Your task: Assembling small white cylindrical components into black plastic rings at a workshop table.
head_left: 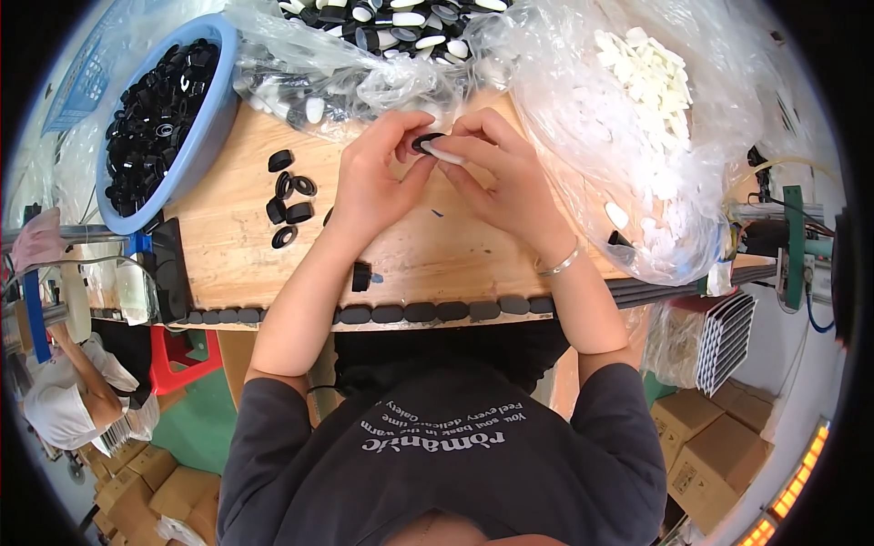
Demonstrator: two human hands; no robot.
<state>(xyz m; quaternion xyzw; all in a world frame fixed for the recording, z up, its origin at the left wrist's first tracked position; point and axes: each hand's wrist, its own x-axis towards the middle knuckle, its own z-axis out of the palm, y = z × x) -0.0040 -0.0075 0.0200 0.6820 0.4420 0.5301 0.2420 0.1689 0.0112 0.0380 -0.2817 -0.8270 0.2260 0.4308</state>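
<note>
In the head view, taking your nearly meeting fingertips as the dial's centre, your left hand [382,168] pinches a black cap [424,142] between thumb and fingers, while your right hand [501,168] pinches a white piece [445,156] against it. The two parts touch, but whether they are joined I cannot tell. You hold them above the far part of the table [410,255], likely with your fingertips because parts this small would be lost in a palm. At nine o'clock sits a blue basin [213,136] heaped with black parts [150,127], its raised wall presumably keeping them from rolling off. Some loose caps [299,212] lie between eight and nine o'clock, apparently for a shorter reach on your left side. At two o'clock, white parts [646,82] rest on clear plastic (a spread bag, it seems, which would keep them together), handy for your right. At twelve o'clock another clear bag [382,86] holds black and white parts mixed. Dark pads [446,312] line the table's near edge at six o'clock, perhaps to soften it under your arms.
</note>
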